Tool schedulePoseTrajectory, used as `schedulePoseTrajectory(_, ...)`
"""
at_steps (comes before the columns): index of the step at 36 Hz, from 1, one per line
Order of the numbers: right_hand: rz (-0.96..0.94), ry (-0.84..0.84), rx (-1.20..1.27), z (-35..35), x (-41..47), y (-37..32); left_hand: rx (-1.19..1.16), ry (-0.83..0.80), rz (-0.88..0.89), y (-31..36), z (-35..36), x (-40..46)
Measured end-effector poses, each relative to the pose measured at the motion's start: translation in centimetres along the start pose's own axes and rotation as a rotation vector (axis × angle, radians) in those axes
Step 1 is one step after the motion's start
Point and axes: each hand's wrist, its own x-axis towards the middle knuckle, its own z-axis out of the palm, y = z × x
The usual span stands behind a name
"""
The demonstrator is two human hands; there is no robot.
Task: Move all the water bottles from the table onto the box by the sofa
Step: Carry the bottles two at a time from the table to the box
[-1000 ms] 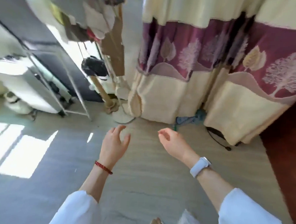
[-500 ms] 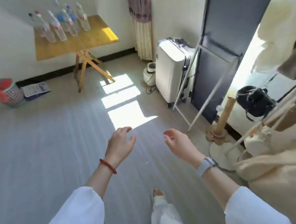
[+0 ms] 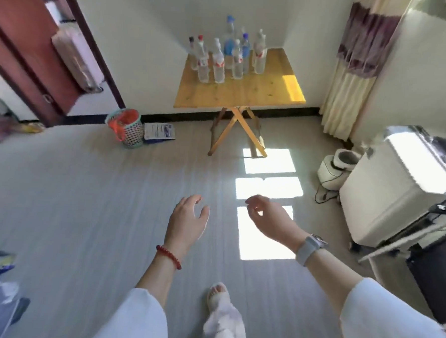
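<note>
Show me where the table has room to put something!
The table's front half, from the water bottles to its near edge, is bare, including the sunlit right corner. The back left is crowded with bottles standing close together.

Lived-in home room: curtain (image 3: 359, 59); suitcase (image 3: 398, 190); wooden door (image 3: 22, 60)

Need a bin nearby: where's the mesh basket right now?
The mesh basket stands on the floor left of the folding table, beside the open door.

White sleeves (image 3: 139, 320), red bead bracelet (image 3: 169, 256), pale grey smartwatch (image 3: 309, 248), white trousers (image 3: 226, 328)
</note>
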Motion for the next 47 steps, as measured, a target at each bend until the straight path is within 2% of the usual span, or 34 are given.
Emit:
schedulePoseTrajectory(14,-0.03,0.054,-0.028,-2.4,34.9,-6.1,-0.031,0.105,0.102,-1.7,-5.5,36.4)
schedulePoseTrajectory(17,0.001,0.065,-0.005,-2.6,43.6,-5.4,-0.048,0.062,0.098,-2.3,-4.4,44.6)
schedulePoseTrajectory(20,0.016,0.073,0.011,-2.5,46.9,-4.7,-0.04,0.043,0.094,-2.7,-3.6,47.5)
schedulePoseTrajectory(32,0.129,0.17,0.125,-3.5,78.3,-1.3,-0.018,0.039,0.012,-4.5,-0.8,77.7)
schedulePoseTrajectory(36,0.207,0.204,0.135,-2.7,86.3,-0.2,-0.04,0.082,-0.001,-5.5,0.4,84.6)
schedulePoseTrajectory(41,0.291,0.225,0.198,-0.8,94.2,1.0,-0.088,0.02,-0.03,-7.2,2.8,92.2)
schedulePoseTrajectory(47,0.399,0.326,0.263,1.2,100.6,2.7,-0.119,-0.047,0.025,-8.9,5.7,101.1)
